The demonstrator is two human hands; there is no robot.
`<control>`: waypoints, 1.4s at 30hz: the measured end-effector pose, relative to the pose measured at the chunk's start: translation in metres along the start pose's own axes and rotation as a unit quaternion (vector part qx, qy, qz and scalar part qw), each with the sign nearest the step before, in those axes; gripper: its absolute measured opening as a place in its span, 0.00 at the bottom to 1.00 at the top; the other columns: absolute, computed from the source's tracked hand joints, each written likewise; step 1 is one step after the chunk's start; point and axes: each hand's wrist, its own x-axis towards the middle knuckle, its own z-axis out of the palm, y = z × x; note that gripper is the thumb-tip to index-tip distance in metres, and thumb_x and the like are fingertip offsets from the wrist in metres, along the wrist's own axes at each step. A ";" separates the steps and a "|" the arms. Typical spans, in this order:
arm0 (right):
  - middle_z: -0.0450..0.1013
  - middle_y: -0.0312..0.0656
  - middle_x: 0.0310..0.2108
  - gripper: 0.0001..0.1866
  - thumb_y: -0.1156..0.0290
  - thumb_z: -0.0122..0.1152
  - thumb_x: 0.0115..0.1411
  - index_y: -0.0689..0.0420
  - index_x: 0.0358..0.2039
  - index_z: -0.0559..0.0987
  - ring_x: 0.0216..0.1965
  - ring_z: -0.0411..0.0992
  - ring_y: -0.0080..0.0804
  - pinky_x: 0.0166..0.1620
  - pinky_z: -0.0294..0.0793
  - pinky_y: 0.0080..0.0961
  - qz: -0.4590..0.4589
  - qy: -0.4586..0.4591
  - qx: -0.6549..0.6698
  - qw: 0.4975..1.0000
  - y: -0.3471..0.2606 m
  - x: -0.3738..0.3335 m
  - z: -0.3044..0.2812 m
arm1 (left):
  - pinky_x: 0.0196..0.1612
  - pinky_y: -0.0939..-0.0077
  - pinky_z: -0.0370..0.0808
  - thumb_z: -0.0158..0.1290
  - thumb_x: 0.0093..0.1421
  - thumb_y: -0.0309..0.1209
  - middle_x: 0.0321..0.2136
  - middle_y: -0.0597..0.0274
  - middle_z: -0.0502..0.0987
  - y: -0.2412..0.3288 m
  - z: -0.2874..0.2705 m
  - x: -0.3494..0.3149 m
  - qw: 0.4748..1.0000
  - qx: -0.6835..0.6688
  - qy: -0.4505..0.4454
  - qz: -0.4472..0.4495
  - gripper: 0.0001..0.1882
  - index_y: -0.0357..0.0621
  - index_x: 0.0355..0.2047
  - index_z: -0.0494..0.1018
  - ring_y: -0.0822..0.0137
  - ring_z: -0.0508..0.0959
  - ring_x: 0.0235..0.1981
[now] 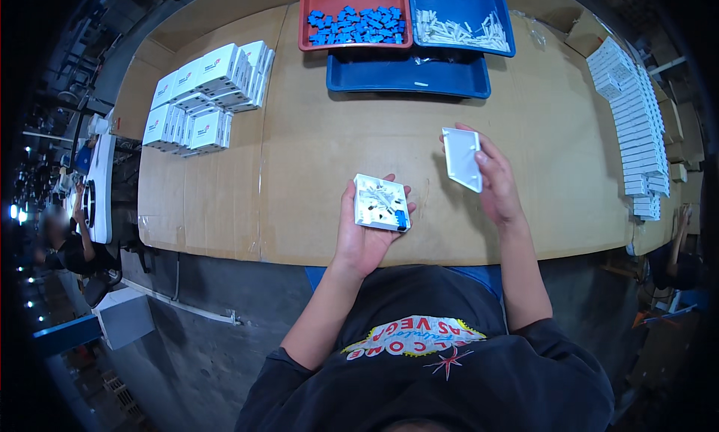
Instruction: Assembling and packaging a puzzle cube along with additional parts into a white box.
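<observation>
My left hand [364,241] is closed round a small square white plastic box [380,201], its open side facing up. Inside the box lie thin white pieces, a few small dark bits and a blue part [401,219] at the near right corner. To the right and a little farther off, my right hand [496,179] grips a flat white cover [462,159] by its right edge, thumb on its face. The cover is tilted and held above the cardboard-covered table [322,147], apart from the box.
A red tray [305,39] of blue parts and a blue tray [509,46] of thin white pieces stand at the far side, over another blue tray [359,86]. White boxes are stacked at left [217,69] and right [636,125]. People sit beyond both sides.
</observation>
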 end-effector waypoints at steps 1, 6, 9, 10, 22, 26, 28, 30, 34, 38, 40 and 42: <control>0.75 0.45 0.58 0.29 0.62 0.51 0.71 0.62 0.69 0.68 0.59 0.74 0.32 0.62 0.72 0.30 0.005 -0.003 -0.020 1.000 0.002 0.001 0.003 | 0.58 0.54 0.76 0.34 0.74 0.62 0.60 0.43 0.73 -0.002 0.002 0.001 1.000 -0.001 -0.001 -0.001 0.39 0.42 0.69 0.62 0.50 0.78 0.55; 0.72 0.49 0.61 0.29 0.58 0.45 0.70 0.61 0.67 0.69 0.58 0.75 0.36 0.62 0.72 0.32 0.043 -0.047 0.011 0.998 0.007 -0.001 0.023 | 0.57 0.55 0.77 0.34 0.74 0.62 0.60 0.44 0.74 -0.011 0.010 0.002 0.998 -0.035 -0.022 -0.045 0.40 0.42 0.70 0.62 0.51 0.79 0.54; 0.72 0.47 0.59 0.27 0.58 0.46 0.72 0.59 0.66 0.70 0.58 0.75 0.36 0.61 0.72 0.32 0.042 -0.099 0.020 0.994 0.020 -0.001 0.031 | 0.58 0.54 0.76 0.35 0.74 0.62 0.61 0.45 0.74 -0.014 0.012 0.003 0.997 -0.064 -0.021 -0.047 0.39 0.42 0.69 0.62 0.50 0.78 0.56; 0.72 0.47 0.59 0.27 0.58 0.46 0.72 0.59 0.66 0.70 0.58 0.75 0.36 0.61 0.72 0.32 0.041 -0.098 0.021 0.994 0.024 -0.001 0.032 | 0.58 0.54 0.76 0.35 0.74 0.62 0.61 0.45 0.74 -0.014 0.010 0.003 0.997 -0.063 -0.021 -0.047 0.39 0.42 0.69 0.62 0.50 0.78 0.56; 0.75 0.45 0.59 0.27 0.56 0.51 0.75 0.58 0.67 0.72 0.59 0.73 0.31 0.60 0.73 0.31 0.054 -0.167 -0.146 0.974 0.026 -0.007 0.043 | 0.63 0.50 0.73 0.32 0.77 0.58 0.61 0.55 0.74 -0.027 0.016 0.006 0.999 -0.044 -0.003 -0.006 0.34 0.47 0.67 0.65 0.53 0.75 0.62; 0.76 0.43 0.58 0.24 0.62 0.52 0.74 0.59 0.66 0.73 0.58 0.72 0.31 0.62 0.70 0.30 0.048 -0.174 -0.151 0.972 0.030 -0.007 0.043 | 0.65 0.49 0.72 0.30 0.77 0.59 0.63 0.57 0.72 -0.027 0.019 0.004 1.000 -0.022 0.003 -0.013 0.33 0.50 0.68 0.64 0.57 0.74 0.63; 0.75 0.43 0.58 0.23 0.64 0.53 0.74 0.60 0.65 0.74 0.58 0.72 0.30 0.63 0.70 0.29 0.058 -0.181 -0.158 0.969 0.031 -0.006 0.044 | 0.65 0.48 0.72 0.29 0.77 0.59 0.63 0.57 0.71 -0.027 0.020 0.003 0.999 -0.022 0.002 -0.027 0.33 0.51 0.68 0.63 0.57 0.74 0.63; 0.75 0.43 0.58 0.23 0.65 0.54 0.74 0.60 0.65 0.74 0.58 0.72 0.30 0.63 0.70 0.29 0.066 -0.188 -0.165 0.966 0.033 -0.007 0.044 | 0.65 0.47 0.72 0.28 0.77 0.59 0.62 0.58 0.72 -0.029 0.018 0.005 1.000 -0.013 -0.003 -0.018 0.33 0.53 0.68 0.63 0.58 0.74 0.63; 0.75 0.43 0.58 0.22 0.65 0.55 0.73 0.60 0.64 0.75 0.58 0.72 0.31 0.63 0.70 0.29 0.054 -0.201 -0.184 0.961 0.040 -0.009 0.043 | 0.65 0.47 0.72 0.28 0.77 0.60 0.62 0.58 0.72 -0.035 0.015 0.005 1.000 -0.018 0.017 -0.016 0.33 0.53 0.67 0.64 0.57 0.73 0.63; 0.75 0.43 0.59 0.22 0.65 0.55 0.73 0.59 0.64 0.77 0.58 0.72 0.32 0.63 0.69 0.29 0.055 -0.207 -0.181 0.960 0.046 -0.007 0.039 | 0.63 0.47 0.74 0.29 0.76 0.60 0.61 0.57 0.73 -0.036 0.007 0.007 1.000 -0.024 -0.002 -0.013 0.33 0.52 0.65 0.65 0.56 0.75 0.61; 0.76 0.43 0.58 0.22 0.64 0.55 0.73 0.58 0.64 0.77 0.57 0.73 0.31 0.61 0.71 0.28 0.044 -0.209 -0.177 0.961 0.048 -0.004 0.037 | 0.62 0.47 0.75 0.30 0.76 0.60 0.60 0.56 0.73 -0.036 0.000 0.011 0.999 -0.028 -0.028 -0.017 0.32 0.52 0.65 0.66 0.56 0.76 0.60; 0.77 0.42 0.56 0.22 0.64 0.55 0.73 0.57 0.64 0.78 0.56 0.73 0.30 0.59 0.73 0.28 0.035 -0.213 -0.172 0.961 0.046 -0.003 0.035 | 0.60 0.45 0.76 0.32 0.76 0.59 0.58 0.56 0.75 -0.035 0.000 0.014 0.997 -0.046 -0.048 -0.032 0.31 0.52 0.63 0.68 0.56 0.77 0.57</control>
